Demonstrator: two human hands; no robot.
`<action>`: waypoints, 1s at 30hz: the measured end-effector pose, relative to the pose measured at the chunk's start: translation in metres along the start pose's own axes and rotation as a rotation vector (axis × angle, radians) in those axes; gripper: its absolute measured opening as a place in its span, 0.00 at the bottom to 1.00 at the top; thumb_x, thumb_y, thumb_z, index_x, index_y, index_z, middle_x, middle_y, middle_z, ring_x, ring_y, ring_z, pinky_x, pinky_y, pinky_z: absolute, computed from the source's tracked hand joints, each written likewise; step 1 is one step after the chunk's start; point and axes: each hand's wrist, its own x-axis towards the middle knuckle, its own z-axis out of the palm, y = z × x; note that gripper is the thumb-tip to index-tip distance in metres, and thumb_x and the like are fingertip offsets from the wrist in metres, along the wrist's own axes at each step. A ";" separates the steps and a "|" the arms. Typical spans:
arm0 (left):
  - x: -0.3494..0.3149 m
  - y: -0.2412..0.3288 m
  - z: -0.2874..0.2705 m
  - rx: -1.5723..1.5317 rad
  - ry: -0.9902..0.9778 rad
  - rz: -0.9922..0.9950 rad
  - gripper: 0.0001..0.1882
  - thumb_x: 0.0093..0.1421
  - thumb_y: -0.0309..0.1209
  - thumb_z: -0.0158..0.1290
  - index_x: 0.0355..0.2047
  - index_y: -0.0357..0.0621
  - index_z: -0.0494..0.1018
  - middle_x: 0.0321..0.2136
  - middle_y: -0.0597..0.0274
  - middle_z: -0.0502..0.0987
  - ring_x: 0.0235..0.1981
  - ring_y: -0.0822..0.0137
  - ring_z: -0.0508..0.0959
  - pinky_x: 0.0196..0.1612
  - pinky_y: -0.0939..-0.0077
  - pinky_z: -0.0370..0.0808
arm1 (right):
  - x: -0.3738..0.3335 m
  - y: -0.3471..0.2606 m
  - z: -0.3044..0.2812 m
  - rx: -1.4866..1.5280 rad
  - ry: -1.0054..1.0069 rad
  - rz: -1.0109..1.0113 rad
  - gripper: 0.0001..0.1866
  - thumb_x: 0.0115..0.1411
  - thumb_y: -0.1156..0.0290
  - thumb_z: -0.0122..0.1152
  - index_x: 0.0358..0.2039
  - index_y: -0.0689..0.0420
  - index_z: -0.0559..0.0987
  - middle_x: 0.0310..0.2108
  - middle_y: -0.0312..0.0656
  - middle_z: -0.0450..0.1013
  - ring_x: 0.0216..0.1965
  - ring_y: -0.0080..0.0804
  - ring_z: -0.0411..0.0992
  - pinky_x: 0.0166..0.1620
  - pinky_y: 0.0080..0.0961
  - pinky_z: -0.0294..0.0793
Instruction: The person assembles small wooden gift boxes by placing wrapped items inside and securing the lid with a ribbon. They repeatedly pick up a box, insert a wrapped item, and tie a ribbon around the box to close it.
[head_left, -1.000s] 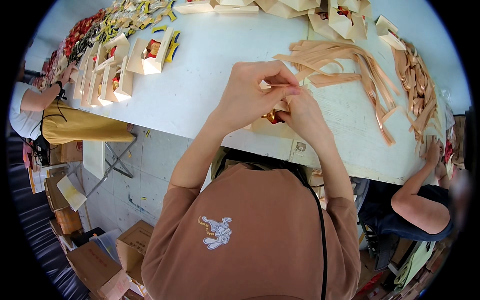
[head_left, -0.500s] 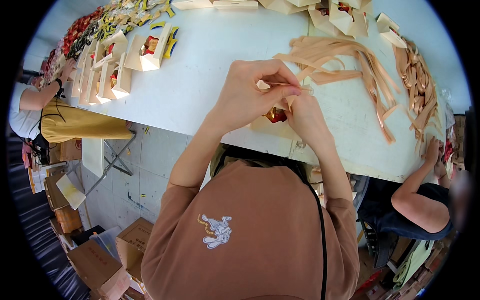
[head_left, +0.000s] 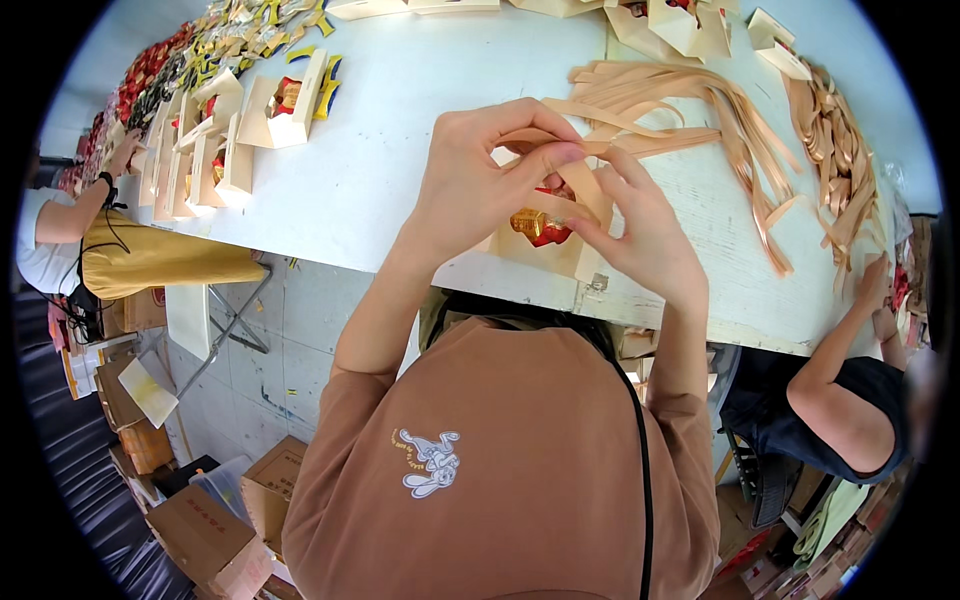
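Note:
My left hand (head_left: 460, 175) is closed, with thumb and index fingertip pinching a flat peach-coloured ribbon (head_left: 583, 182). On the right, my right hand (head_left: 645, 225) has its thumb and fingers curled about the same ribbon, which forms a loop between the hands. Directly below them, at the table's near edge, sits a cream paper box (head_left: 522, 256). A shiny red and gold wrapped piece (head_left: 540, 228) shows in it; my hands and the ribbon cover part of both.
Loose ribbons (head_left: 735, 120) lie right of my hands, and a thicker ribbon bundle (head_left: 835, 150) lies beyond. Open cream boxes (head_left: 235, 165) with red contents stand left; more stand at the back. One co-worker (head_left: 75, 225) is at the left, another (head_left: 840, 400) at the right.
My hands have drawn apart; the right one has moved right and its fingers have spread. The ribbon loop and the wrapped piece now show more between them.

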 end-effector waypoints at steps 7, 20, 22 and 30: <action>-0.028 -0.021 -0.011 0.335 -0.264 -0.057 0.09 0.65 0.25 0.52 0.43 0.40 0.79 0.28 0.57 0.80 0.28 0.71 0.77 0.32 0.78 0.73 | -0.011 0.013 0.019 -0.146 0.047 -0.081 0.12 0.50 0.80 0.64 0.37 0.61 0.77 0.63 0.51 0.63 0.67 0.58 0.56 0.65 0.45 0.63; -0.049 -0.045 -0.005 0.942 -0.401 0.259 0.25 0.49 0.44 0.66 0.47 0.54 0.79 0.36 0.58 0.68 0.35 0.61 0.75 0.33 0.68 0.74 | -0.040 0.023 0.033 -0.158 0.040 -0.110 0.10 0.47 0.74 0.68 0.32 0.58 0.81 0.68 0.49 0.57 0.71 0.57 0.48 0.70 0.54 0.53; -0.056 -0.046 -0.007 0.970 -0.402 0.277 0.28 0.46 0.47 0.68 0.47 0.53 0.78 0.36 0.59 0.68 0.35 0.61 0.75 0.33 0.68 0.74 | -0.044 0.023 0.034 -0.144 0.046 -0.067 0.10 0.47 0.74 0.68 0.32 0.59 0.81 0.68 0.50 0.58 0.72 0.56 0.48 0.69 0.52 0.55; -0.071 -0.066 -0.010 0.879 -0.285 0.339 0.31 0.41 0.43 0.72 0.45 0.50 0.77 0.39 0.61 0.70 0.34 0.63 0.75 0.34 0.68 0.75 | -0.046 0.006 0.045 -0.377 0.050 0.012 0.08 0.51 0.80 0.65 0.34 0.62 0.83 0.70 0.48 0.54 0.73 0.56 0.46 0.62 0.41 0.68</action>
